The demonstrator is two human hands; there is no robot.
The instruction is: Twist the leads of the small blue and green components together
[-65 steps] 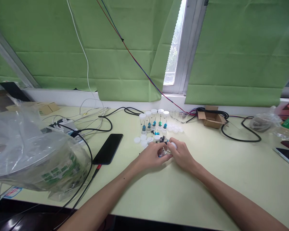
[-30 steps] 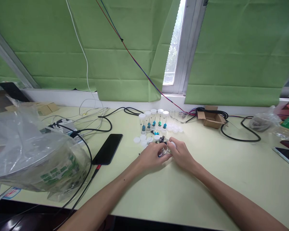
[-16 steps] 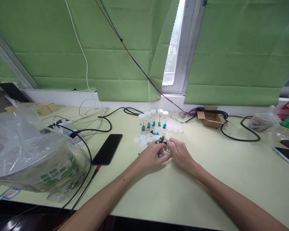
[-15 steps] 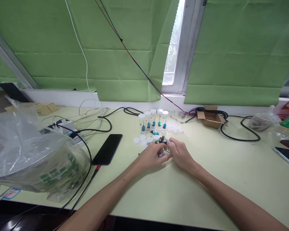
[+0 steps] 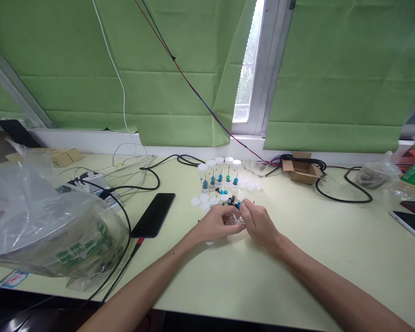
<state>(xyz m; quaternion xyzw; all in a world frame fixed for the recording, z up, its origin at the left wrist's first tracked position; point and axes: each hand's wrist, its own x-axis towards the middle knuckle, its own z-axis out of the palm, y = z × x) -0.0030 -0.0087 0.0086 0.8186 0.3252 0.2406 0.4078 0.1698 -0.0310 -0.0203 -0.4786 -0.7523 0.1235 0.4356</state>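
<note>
Counter (image 5: 235,281) in front of the row of capped vials (image 5: 219,161) bears a small white piece (image 5: 210,243) nearest the person, just under the left hand (image 5: 214,224), where a shifting wrist could sweep it aside. That hand, also in front of the row, curls part-closed around what looks like a clear vessel (image 5: 229,219); so loose a hold could let it slip. The right hand (image 5: 261,226), in front of the row and slightly right, is drawn into a narrow pinch beside a blue fitting (image 5: 240,205); whether it grips that, I cannot tell. Pressing askew could make a small part spring away. Between hands and row lies a dark cluster of small parts (image 5: 232,201); lifting one could drag its neighbours. White lids (image 5: 195,202), left-front of the row, could scatter if brushed. The vials are tall and narrow, so a forward knock could topple one into the next. Right of the row, clear cups (image 5: 262,169) stand near red and blue wires (image 5: 193,89); a tug there could upset them.
</note>
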